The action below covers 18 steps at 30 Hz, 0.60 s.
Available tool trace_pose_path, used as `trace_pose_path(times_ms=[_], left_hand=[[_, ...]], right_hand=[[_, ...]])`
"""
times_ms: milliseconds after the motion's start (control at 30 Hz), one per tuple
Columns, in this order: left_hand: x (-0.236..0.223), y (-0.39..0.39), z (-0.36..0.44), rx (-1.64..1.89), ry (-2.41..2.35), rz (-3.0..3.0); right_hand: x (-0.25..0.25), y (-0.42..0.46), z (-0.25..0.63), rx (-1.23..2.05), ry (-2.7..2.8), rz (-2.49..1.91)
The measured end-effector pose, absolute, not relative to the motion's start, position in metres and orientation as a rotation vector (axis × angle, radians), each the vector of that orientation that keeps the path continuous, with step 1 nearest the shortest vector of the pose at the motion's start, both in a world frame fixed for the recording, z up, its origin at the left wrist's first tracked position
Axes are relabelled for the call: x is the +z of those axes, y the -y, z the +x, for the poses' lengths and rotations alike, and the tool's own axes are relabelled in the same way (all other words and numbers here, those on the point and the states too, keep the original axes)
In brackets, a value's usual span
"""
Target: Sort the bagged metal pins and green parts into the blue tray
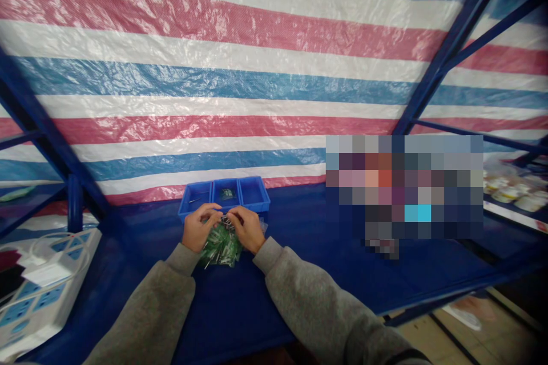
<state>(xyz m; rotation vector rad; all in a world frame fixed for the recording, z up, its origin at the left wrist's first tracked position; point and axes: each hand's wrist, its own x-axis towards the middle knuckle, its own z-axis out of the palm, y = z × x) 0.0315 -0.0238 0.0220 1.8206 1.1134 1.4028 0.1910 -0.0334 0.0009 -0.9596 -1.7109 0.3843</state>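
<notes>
Green packets [220, 244], glossy, silver-streaked, heaped; left hand [198, 229], right hand [248, 228]: grip pinched together, contents unclear.

So it's a single view here, worn on the head, looking out over the near edge of the counter [231, 316] and tipped down a bit. It faces the far edge pretty much straight on, and the striped sheet [240, 85] behind that fills the top half. Pretty wide shot too: it gets the power strip [47, 296] by the left end and goes past the right end to some floor [432, 333]. Distance is about arm's length, with both sleeves running up from the bottom and the left hand [200, 230] and right hand [248, 229] sitting small, a little left of and below centre.
</notes>
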Motion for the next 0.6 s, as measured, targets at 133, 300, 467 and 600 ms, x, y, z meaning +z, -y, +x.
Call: trace_pose_path(times_ms=[133, 300, 467, 600], left_hand=[[0.021, 0.022, 0.034, 1.384, -1.035, 1.715], [0.023, 0.024, 0.034, 1.423, -1.094, 1.773], [0.028, 0.018, 0.015, 1.736, -1.357, 2.179], [0.025, 0.002, -0.004, 1.631, -1.62, 2.394]], right_hand=[[0.0, 0.032, 0.192, 0.376, 1.632, -1.023], [0.002, 0.033, 0.192, 0.379, 1.605, -1.035], [0.004, 0.033, 0.192, 0.376, 1.558, -1.042], [0.001, 0.03, 0.193, 0.347, 1.577, -1.061]])
